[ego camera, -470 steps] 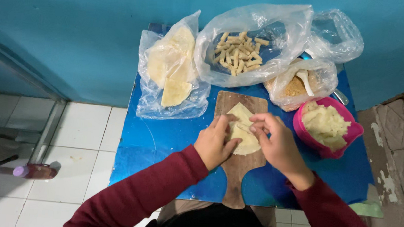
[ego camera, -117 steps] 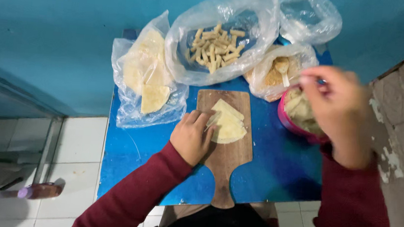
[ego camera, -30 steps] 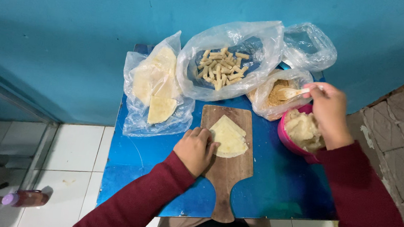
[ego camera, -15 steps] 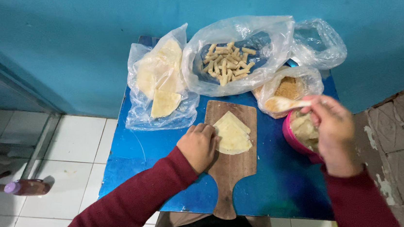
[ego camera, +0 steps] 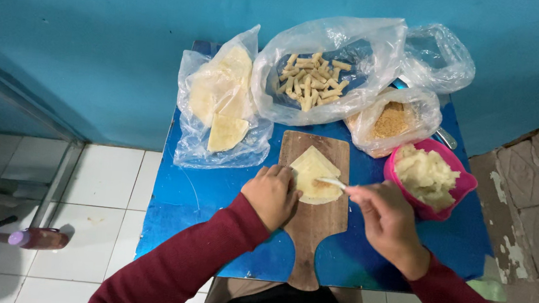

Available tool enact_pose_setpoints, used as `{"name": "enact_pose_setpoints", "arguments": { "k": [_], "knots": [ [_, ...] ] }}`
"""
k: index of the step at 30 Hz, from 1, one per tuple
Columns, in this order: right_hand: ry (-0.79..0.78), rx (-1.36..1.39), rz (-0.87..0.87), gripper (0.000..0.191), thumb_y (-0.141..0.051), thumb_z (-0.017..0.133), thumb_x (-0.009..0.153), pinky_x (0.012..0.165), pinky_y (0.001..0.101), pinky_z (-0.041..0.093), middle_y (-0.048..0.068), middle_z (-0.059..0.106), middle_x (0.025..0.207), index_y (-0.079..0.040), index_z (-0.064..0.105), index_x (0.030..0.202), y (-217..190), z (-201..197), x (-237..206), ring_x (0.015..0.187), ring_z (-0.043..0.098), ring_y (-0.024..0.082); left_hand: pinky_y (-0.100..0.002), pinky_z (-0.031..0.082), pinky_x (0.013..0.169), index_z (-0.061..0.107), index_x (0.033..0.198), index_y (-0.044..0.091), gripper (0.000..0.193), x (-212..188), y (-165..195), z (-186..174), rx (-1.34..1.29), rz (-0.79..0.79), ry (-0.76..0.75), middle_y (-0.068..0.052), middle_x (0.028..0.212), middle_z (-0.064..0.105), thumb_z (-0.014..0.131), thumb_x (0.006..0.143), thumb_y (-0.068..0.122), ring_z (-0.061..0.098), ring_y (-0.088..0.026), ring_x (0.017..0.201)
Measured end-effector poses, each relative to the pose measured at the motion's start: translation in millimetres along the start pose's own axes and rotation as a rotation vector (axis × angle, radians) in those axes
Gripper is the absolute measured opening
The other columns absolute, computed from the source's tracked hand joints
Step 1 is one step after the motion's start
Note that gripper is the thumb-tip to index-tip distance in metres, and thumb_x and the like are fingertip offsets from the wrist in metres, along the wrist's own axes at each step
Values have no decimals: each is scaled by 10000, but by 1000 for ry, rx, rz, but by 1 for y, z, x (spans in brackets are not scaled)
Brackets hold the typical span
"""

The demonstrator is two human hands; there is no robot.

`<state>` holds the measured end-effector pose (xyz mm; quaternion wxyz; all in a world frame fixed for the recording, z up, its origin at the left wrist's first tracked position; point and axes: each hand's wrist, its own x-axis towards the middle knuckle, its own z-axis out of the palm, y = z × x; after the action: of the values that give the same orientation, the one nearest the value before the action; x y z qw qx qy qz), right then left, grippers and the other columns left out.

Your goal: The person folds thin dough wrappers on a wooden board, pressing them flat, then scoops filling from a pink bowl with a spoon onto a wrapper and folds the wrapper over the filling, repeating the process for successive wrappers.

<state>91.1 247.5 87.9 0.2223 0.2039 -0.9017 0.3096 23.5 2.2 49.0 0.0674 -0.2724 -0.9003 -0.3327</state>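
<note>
Ideally, my left hand (ego camera: 272, 194) pins the wrapper (ego camera: 315, 175) flat, fingers released, while my right hand (ego camera: 385, 221), grasping the spoon (ego camera: 332, 183), drops filling dead centre.

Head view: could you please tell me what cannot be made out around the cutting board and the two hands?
- Spoon: its handle is hidden in the right hand; head view.
- Wrapper: its left edge lies under the left hand fingers.
- Cutting board: its handle end is hidden by the person's body at the bottom.
- Top-right bag: contents blurred by crumpled plastic.
</note>
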Motion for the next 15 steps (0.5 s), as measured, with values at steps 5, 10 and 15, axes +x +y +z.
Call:
{"name": "enact_pose_setpoints", "arguments": {
  "k": [5, 10, 15],
  "knots": [
    [-40, -155, -228, 398, 49, 693, 797, 721, 381, 440, -3, 704, 944, -113, 678, 1160, -9, 2, -9, 767, 604, 216, -453, 535, 814, 647, 1023, 16, 270, 0, 3, -2, -38, -53, -47, -167, 1035, 684, 708, 872, 232, 651, -378, 953],
    [-17, -147, -301, 457, 82, 691, 775, 740, 369, 446, -16, 709, 978, -108, 659, 1189, -10, 4, -12, 782, 618, 193, -454, 543, 761, 635, 987, 28, 214, 0, 6, -4, -58, -37, -25, -165, 1004, 685, 691, 877, 204, 659, -370, 926],
    [-33, -111, -297, 487, 98, 675, 762, 754, 371, 448, -14, 716, 997, -108, 658, 1203, -10, 3, -11, 804, 638, 192, -461, 542, 734, 624, 979, 28, 168, 0, 9, -2, -71, 8, 58, -184, 966, 694, 666, 912, 176, 665, -382, 874]
  ]
}}
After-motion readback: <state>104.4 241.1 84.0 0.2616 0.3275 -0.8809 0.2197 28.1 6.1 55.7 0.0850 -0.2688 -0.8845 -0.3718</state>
